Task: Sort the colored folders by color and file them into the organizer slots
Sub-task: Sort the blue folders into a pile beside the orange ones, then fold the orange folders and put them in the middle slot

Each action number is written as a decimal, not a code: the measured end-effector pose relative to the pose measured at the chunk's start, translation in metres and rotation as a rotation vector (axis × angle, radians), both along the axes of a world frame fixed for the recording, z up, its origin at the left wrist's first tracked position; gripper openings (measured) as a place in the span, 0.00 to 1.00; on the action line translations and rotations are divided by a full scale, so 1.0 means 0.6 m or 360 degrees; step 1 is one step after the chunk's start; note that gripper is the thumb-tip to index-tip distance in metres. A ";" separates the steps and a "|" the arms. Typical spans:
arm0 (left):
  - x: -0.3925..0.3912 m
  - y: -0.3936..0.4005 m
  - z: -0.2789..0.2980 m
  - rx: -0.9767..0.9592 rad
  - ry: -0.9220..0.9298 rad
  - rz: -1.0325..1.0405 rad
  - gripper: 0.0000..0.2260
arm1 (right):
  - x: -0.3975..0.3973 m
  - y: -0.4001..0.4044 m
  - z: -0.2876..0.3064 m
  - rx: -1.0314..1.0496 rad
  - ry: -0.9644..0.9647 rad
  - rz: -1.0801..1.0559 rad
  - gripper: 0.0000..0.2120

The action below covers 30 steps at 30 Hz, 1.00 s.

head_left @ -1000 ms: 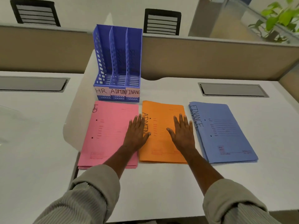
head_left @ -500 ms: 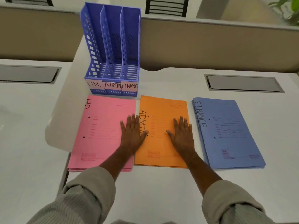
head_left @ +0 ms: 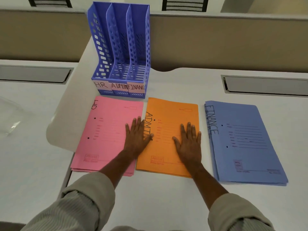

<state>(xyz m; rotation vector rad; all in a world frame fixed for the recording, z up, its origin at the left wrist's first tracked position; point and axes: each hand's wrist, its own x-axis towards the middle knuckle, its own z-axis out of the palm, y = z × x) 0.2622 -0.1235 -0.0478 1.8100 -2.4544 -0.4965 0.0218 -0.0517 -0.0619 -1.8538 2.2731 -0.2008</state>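
Note:
Three stacks of folders lie side by side on the white desk: pink folders (head_left: pixel 106 130) marked HR on the left, orange folders (head_left: pixel 168 129) marked ADMIN in the middle, blue folders (head_left: pixel 245 142) marked FINANCE on the right. Behind the pink stack stands a blue three-slot organizer (head_left: pixel 121 47), its slots empty and labelled HR, ADMIN, FINANCE. My left hand (head_left: pixel 137 138) rests flat across the seam between the pink and orange stacks. My right hand (head_left: pixel 189 144) lies flat on the right part of the orange stack. Neither hand grips anything.
A beige partition (head_left: pixel 216 44) runs along the back of the desk. Grey cable hatches sit at the left (head_left: pixel 33 75) and right (head_left: pixel 266 85). A clear plastic item (head_left: pixel 10 117) lies at the far left. Black chair backs show beyond the partition.
The view has come closer and tilted down toward the desk. Both hands stay flat on the same folders.

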 end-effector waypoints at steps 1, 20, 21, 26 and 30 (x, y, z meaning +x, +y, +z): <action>-0.002 -0.002 0.002 0.0027 0.0048 0.0023 0.37 | 0.000 0.000 -0.001 -0.0003 -0.0008 -0.0002 0.35; -0.038 -0.003 0.106 0.0504 0.1789 0.0615 0.15 | -0.007 -0.001 0.017 -0.0040 -0.0283 -0.0023 0.34; -0.034 -0.003 0.107 0.0544 0.1834 0.0622 0.15 | -0.007 -0.002 0.021 -0.0054 -0.0373 -0.0057 0.34; -0.013 0.000 0.111 0.0745 0.2094 0.0643 0.16 | -0.016 -0.022 0.071 -0.0209 -0.1093 -0.0445 0.34; 0.009 -0.003 0.117 0.0855 0.2178 0.0629 0.17 | -0.039 -0.060 0.128 -0.0214 -0.1426 -0.0687 0.33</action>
